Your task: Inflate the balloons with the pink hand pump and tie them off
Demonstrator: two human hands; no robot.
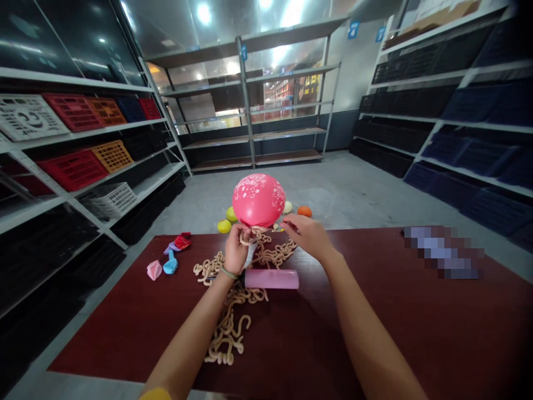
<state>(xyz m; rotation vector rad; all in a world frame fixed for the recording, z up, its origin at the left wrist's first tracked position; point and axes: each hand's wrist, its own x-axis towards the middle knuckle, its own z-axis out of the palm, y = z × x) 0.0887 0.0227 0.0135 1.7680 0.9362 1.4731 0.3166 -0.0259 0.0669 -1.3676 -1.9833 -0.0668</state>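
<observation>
Head view: we see the pink balloon (259,201) at twelve o'clock, left hand (236,249) curled tight beneath, holding it; right hand (306,230) just clockwise, fingers nearly pinched, any hold we can't tell. We'd guess tying-off; next calls for steady left grip. Blue sign (353,30), one o'clock, reads 4; balloon's white print (255,185) unclear

Ceiling lights (204,14) glare above; the right edge darkens.
</observation>
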